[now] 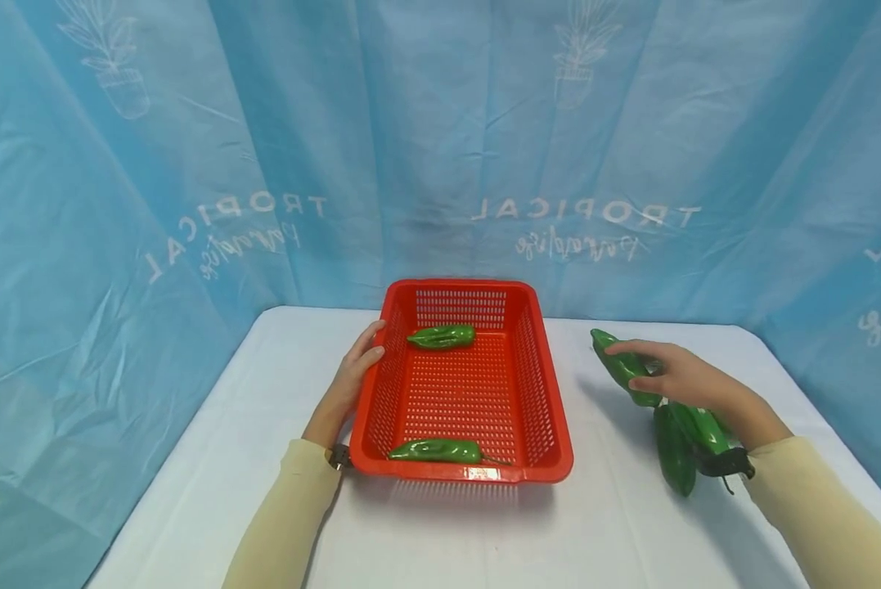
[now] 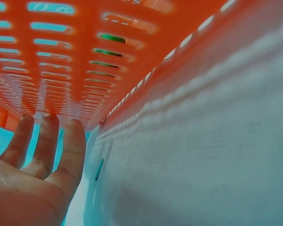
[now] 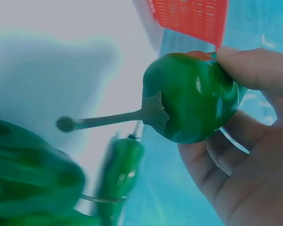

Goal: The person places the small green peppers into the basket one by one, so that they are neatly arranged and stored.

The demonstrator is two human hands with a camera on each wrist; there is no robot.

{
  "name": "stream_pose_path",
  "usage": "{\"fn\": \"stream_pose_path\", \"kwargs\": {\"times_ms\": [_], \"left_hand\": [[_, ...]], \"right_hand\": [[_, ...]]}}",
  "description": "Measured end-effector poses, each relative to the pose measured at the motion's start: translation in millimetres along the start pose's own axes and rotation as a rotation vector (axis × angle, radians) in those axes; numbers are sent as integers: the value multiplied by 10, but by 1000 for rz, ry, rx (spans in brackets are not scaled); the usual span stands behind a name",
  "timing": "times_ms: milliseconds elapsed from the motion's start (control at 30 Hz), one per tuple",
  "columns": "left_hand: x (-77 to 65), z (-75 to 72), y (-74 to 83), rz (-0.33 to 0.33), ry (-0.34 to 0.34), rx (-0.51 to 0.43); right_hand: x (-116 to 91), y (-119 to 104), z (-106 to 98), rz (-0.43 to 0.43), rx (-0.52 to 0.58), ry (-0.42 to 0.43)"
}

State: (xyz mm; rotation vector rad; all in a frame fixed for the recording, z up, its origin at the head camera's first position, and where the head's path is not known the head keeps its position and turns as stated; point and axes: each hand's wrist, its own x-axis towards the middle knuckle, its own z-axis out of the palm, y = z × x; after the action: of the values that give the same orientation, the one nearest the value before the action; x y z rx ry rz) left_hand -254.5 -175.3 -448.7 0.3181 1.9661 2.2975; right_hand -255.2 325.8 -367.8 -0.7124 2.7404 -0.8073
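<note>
My right hand (image 1: 698, 380) pinches a long green pepper (image 1: 618, 368) between thumb and fingers, to the right of the red basket (image 1: 554, 393). In the right wrist view the held pepper's rounded stem end (image 3: 188, 99) faces the camera, its stem pointing left. My left hand (image 1: 348, 376) rests against the basket's left side, fingertips at the wall and rim. From the left wrist its fingers (image 2: 73, 146) look nearly straight beside the slotted wall. Two green peppers lie inside the basket: one at the far left (image 1: 443, 336), another along the near wall (image 1: 436, 450).
Below my right hand and wrist, more green peppers (image 1: 674, 454) lie in a group on the white table (image 1: 440, 548). Part of that group is hidden by the arm. A blue printed curtain (image 1: 440, 164) hangs behind the table and along both sides.
</note>
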Motion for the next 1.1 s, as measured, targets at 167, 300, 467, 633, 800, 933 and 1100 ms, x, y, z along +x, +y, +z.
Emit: {"fn": "stream_pose_path", "kwargs": {"times_ms": [167,300,467,633,800,933,1100], "left_hand": [[4,5,0,-13,10,5],[9,-3,-11,-20,2,16],[-3,-13,-5,-24,11,30],[1,-14,10,-24,12,51],[13,-12,1,-29,4,51],[10,-6,5,-33,11,59],[-3,-3,12,-31,25,64]], "right_hand": [[22,-143,-184,23,-19,-38],[54,-252,-291,7,15,-68],[153,-360,-370,-26,40,-105],[295,-492,-430,-57,23,-135],[436,-628,-467,-98,8,-157],[543,-747,-490,-121,-16,-190],[664,-935,-501,-141,-57,-240]]}}
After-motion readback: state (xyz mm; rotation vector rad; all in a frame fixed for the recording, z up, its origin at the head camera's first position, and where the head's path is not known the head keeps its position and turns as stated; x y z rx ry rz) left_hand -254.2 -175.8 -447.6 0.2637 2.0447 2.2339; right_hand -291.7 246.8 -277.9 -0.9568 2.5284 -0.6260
